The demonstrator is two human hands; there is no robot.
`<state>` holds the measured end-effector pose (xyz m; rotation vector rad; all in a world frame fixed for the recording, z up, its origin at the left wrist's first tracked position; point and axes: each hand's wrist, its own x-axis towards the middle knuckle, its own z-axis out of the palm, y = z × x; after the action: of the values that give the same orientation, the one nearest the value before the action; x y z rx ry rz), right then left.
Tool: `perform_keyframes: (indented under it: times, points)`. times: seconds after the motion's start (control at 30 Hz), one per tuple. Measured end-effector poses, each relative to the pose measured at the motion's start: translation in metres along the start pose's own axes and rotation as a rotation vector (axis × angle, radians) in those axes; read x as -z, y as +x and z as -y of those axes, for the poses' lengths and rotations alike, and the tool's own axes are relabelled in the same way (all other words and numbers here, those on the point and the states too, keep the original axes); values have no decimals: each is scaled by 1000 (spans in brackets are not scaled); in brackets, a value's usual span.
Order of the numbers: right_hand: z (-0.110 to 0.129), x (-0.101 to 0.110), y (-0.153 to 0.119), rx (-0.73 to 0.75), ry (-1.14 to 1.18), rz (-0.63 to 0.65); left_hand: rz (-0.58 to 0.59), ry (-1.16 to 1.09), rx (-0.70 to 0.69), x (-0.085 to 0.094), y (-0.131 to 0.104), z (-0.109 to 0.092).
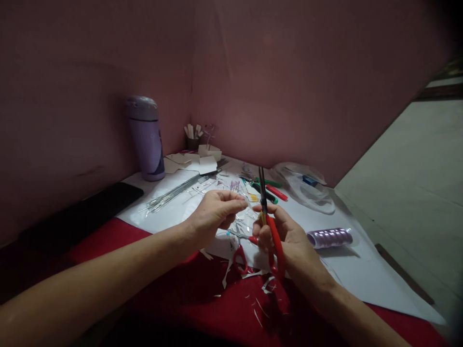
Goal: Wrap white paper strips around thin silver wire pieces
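Note:
Near the middle of the view, my left hand is closed in a pinch on a small pale piece, too small to make out clearly. Just right of it, my right hand is wrapped round red-handled pliers, whose dark narrow jaws point up and away. The fingertips of both hands are close together but apart. Below and between them lie red-handled scissors among white paper scraps.
A purple tumbler stands at the back left beside a bundle of thin wires. Behind the hands lie a red cutter and a plastic bag. A purple thread spool rests on the right, on white paper.

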<state>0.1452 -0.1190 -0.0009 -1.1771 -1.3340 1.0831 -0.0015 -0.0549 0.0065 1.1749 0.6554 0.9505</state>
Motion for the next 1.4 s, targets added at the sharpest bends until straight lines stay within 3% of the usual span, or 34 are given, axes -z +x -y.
perform_keyframes:
  times: [0.2,0.43,1.4]
  points:
    - [-4,13,1,44,-159,98,-7,-18,-32,6,1,-8]
    - [-10,11,-2,-36,-31,191,22,-44,-13,9,4,-8]
    - [-13,9,-3,-35,5,194,1,-40,35,2,-1,-4]
